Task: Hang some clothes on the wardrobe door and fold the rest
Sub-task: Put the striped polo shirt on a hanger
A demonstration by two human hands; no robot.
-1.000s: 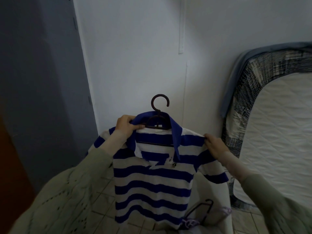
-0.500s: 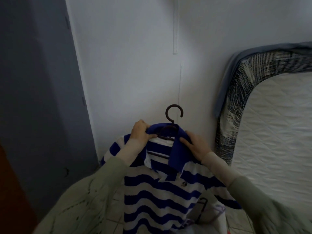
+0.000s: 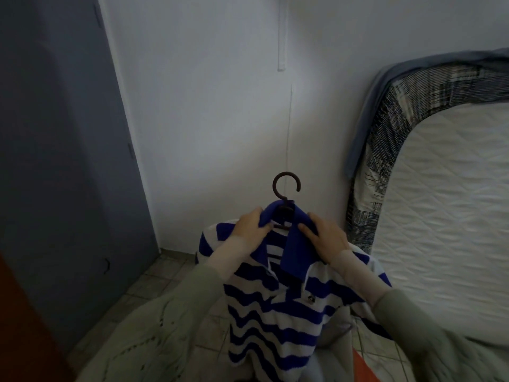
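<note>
Head view: a blue-and-white striped polo shirt sits on a dark hanger, held up in front of the person against a white wall. The left hand pinches the blue collar on its side, thumb and fingers curled round the fabric. The right hand lies on the other collar flap, with the thumb on the front of it and the fingers round its edge, so this grip too is closed on the collar. The hanger's hook stands free above the collar and catches on nothing.

As a judgement of progress: the shirt is threaded onto the hanger and the collar is being set straight, so the dressing part of this one garment looks nearly done. The hanging itself is not done; the grey wardrobe door stands well to the left, apart from the hook. A mattress leans at the right. Pale fabric shows low behind the shirt, but whether it is more laundry cannot be told, so how much folding remains is unclear.
</note>
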